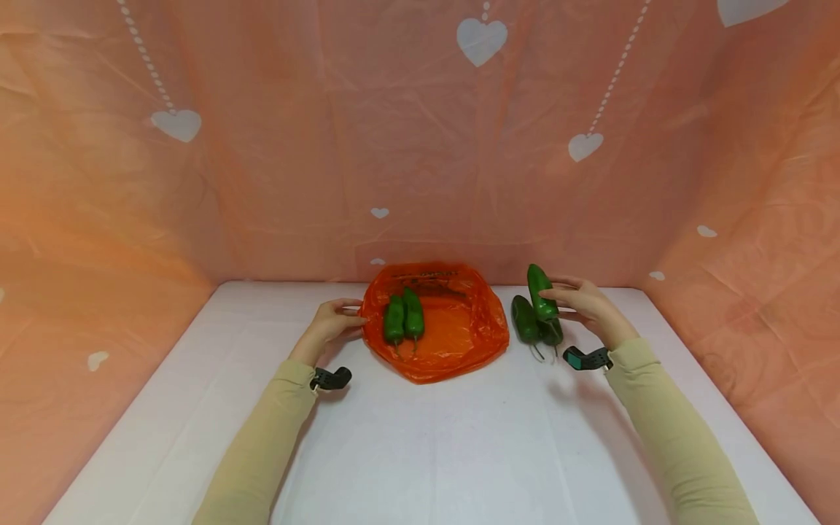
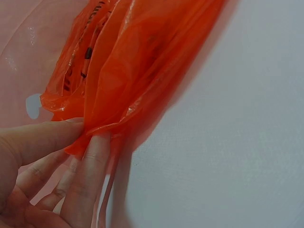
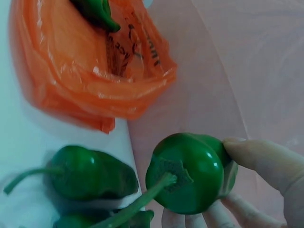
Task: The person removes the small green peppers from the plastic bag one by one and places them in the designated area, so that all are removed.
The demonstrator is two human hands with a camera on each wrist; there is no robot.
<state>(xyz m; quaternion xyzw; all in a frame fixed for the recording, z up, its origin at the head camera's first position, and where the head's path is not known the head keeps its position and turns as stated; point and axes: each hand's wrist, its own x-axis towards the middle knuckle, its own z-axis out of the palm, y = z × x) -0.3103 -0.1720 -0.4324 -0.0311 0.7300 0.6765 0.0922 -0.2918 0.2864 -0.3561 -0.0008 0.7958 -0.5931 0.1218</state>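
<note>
An orange plastic bag (image 1: 453, 350) lies spread on the table with its mouth open, and two green peppers (image 1: 394, 319) rest side by side in its left part. My left hand (image 1: 330, 324) pinches the bag's left rim between thumb and fingers, as the left wrist view shows the plastic (image 2: 118, 95) gathered at the fingertips. To the right of the bag, my right hand (image 1: 582, 302) holds a green pepper (image 1: 541, 292) above the table, its stem (image 3: 152, 194) toward the wrist camera. Beneath it two more green peppers (image 1: 524, 321) lie on the table, one partly hidden.
The white table (image 1: 433, 452) reaches back to an orange-pink cloth (image 1: 420, 146) printed with hearts, which also hangs at both sides. Dark devices are strapped to the left wrist (image 1: 331, 378) and right wrist (image 1: 586, 359).
</note>
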